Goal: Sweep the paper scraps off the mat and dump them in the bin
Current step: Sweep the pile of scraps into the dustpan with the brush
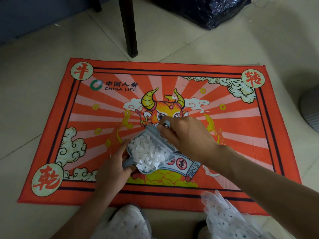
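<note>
Fingers of my left hand curl round the dustpan handle. My right hand grips the small brush at its rim, above the mat. Paper scraps fill it.

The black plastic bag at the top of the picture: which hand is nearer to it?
Right. The right hand, holding the small brush, is nearer the black plastic bag. The left hand grips the dustpan handle lower and further left.

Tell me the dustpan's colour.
Grey-blue; the dustpan shows best in the head view, full of white paper scraps.
</note>
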The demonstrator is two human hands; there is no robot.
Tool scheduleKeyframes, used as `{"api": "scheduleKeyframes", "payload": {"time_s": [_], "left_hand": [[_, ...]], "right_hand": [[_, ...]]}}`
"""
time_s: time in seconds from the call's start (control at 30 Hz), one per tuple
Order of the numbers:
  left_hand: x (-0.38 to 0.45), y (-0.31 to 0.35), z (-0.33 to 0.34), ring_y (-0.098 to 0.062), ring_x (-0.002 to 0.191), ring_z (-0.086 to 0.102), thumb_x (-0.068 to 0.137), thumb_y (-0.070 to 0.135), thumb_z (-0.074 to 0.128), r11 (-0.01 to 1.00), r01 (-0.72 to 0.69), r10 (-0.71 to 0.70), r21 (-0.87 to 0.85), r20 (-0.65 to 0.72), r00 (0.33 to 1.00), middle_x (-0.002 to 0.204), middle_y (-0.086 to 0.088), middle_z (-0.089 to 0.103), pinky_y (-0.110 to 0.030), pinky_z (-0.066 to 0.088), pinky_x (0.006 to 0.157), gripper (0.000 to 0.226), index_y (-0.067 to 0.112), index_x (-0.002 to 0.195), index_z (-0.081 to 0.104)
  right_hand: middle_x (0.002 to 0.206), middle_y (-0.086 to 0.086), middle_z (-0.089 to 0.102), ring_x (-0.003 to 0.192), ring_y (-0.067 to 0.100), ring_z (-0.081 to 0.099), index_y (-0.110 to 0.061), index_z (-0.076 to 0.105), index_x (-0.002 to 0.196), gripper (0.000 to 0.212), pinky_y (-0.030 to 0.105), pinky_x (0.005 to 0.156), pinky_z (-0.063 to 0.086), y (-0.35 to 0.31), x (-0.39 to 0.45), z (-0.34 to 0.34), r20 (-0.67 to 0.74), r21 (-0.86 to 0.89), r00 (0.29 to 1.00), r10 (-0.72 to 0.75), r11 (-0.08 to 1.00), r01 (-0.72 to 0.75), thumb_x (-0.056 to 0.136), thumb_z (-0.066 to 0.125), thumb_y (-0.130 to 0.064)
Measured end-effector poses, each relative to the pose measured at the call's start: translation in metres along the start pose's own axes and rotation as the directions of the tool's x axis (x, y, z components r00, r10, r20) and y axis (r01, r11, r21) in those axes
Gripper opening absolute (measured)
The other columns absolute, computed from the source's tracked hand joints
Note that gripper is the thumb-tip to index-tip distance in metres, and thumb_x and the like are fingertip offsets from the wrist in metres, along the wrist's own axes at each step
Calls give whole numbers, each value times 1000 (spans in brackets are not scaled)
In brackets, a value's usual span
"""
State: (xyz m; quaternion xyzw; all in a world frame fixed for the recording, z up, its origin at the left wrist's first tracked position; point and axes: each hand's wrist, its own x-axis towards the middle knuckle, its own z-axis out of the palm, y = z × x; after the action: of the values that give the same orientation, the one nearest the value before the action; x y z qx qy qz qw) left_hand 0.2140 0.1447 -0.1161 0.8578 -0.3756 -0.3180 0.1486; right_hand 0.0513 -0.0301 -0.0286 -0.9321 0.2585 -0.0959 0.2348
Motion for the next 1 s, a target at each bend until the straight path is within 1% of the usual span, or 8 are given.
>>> {"api": "scheduleKeyframes", "payload": {"time_s": [0.17, 0.3, 0.4, 0.63, 0.73, 0.8, 0.87, 1.0], "left_hand": [[1, 0, -2, -17, 103, 66, 79, 30, 78, 1000, 9, -9, -22, -1, 1000, 126, 4, 64, -41, 58, 75, 92, 53, 146, 18], [1, -2, -4, -14, 90, 69, 78, 29, 78, 999, 7, -6, -53, 5, 1000, 116, 5, 68, -40, 59, 68, 92, 59, 141, 18], [2, -4, -8, -17, 98, 68, 77, 25, 79, 994, 3, -3, -111, 6, 1000, 119, 4, 67, -43, 58, 74, 96, 66, 136, 16], [1, -3, -19, -18, 101, 67, 79, 24, 78, 998, 20, -20, -60, 5, 1000, 120, 1, 67, -36, 55, 79, 89, 47, 147, 26], [0, -1, -22, -18, 95, 67, 81, 19, 76, 999, 15, -15, -29, 14, 1000, 121, 0, 66, -26, 50, 65, 87, 44, 148, 25], [-2, 0, -24, -19, 99, 65, 82, 20, 75, 1000, 13, -13, 0, 17, 1000, 121, -1, 65, -20, 41, 60, 87, 43, 149, 25], [-4, -1, -26, -20, 98, 65, 82, 19, 74, 1000, 9, -9, 21, 27, 1000, 115, -2, 67, -22, 38, 59, 87, 44, 149, 24], [-7, 2, -27, -24, 88, 65, 80, 13, 72, 997, -39, 36, 70, 40, 999, 87, 2, 62, -20, 32, 51, 86, 43, 148, 28]], "right_hand": [[50, 2, 46, 48, 29, 47, -13, 53, 76, 40, 33, 45, 31, 9, 8, -12, -62, -20, 997, 40, 999, -42, 97, 36, -42], [50, -3, 39, 47, 27, 44, -14, 50, 74, 37, 33, 46, 30, 11, 13, -15, -83, 22, 995, 53, 998, -51, 97, 39, -40], [49, -7, 36, 47, 24, 43, -14, 53, 76, 36, 30, 48, 27, 11, 14, -10, -62, 11, 997, 46, 999, -45, 98, 40, -39], [48, -1, 40, 45, 27, 43, -17, 44, 70, 36, 36, 45, 32, 26, 24, -13, -97, -4, 992, 77, 997, -78, 100, 41, -36], [49, 0, 42, 44, 26, 45, -16, 46, 72, 35, 34, 46, 32, 35, 27, -17, -77, -67, 994, 78, 994, -83, 101, 42, -35], [50, 1, 44, 45, 26, 44, -14, 50, 74, 36, 33, 46, 30, 41, 25, -18, -66, -99, 995, 81, 991, -87, 101, 42, -37], [50, 0, 40, 46, 25, 41, -14, 48, 72, 37, 31, 48, 27, 44, 18, -16, -51, -132, 996, 80, 987, -86, 100, 42, -37], [45, -3, 33, 42, 22, 38, -15, 44, 68, 39, 31, 45, 24, 50, -1, -13, -48, -111, 996, 68, 991, -73, 100, 42, -38]]}}
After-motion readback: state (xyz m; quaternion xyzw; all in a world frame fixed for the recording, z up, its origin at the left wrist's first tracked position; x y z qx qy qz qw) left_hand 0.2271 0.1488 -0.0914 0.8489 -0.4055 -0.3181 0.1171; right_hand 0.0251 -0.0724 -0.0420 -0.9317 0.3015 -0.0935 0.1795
